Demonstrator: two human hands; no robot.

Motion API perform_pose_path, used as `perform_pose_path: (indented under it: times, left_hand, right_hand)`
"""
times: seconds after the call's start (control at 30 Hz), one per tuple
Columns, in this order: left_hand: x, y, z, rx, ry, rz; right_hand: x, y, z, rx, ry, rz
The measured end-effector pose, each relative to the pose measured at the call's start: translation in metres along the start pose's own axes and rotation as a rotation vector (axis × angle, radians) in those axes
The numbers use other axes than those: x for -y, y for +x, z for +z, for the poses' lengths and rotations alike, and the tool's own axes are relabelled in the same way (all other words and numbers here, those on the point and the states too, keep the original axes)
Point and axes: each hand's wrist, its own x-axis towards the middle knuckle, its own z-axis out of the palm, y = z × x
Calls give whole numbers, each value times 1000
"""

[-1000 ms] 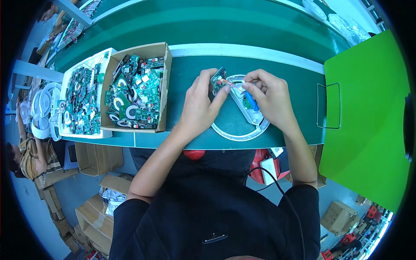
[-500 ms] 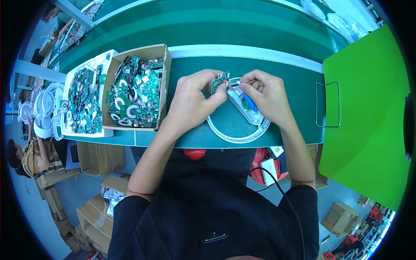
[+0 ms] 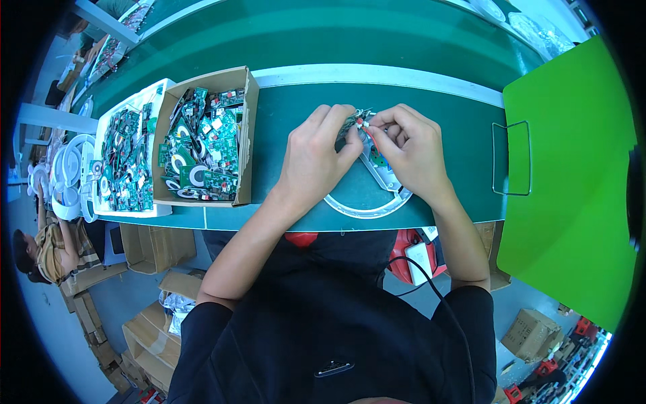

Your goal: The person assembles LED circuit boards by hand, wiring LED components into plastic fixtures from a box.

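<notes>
My left hand is closed, pinching a small green circuit board between thumb and fingers. My right hand is closed too, its fingertips on a small wire connector that meets the board's edge. From it a red wire runs down to a white ring-shaped housing lying on the green table. The housing's straight middle part shows beneath my right hand, with a bit of green board inside. My fingers hide whether the connector is seated.
Left of my hands stands a cardboard box full of circuit boards, beside a white foam tray of more boards. White ring housings are stacked farther left, near another person. A bright green panel with a wire handle borders the right.
My hands have come closer together, bringing the connector up against the circuit board. The board has tilted, and the blue part seen under my right hand is now mostly covered.
</notes>
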Motion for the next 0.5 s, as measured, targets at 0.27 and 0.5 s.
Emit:
perform_pose_path:
  times: [0.27,0.5]
  left_hand:
    - [-3,3,0,-4,-3,74]
    - [-7,4,1,51,23,128]
  right_hand:
    - [-1,-3,5,-47,-98,-160]
    - [-8,-5,10,-105,-288,-346]
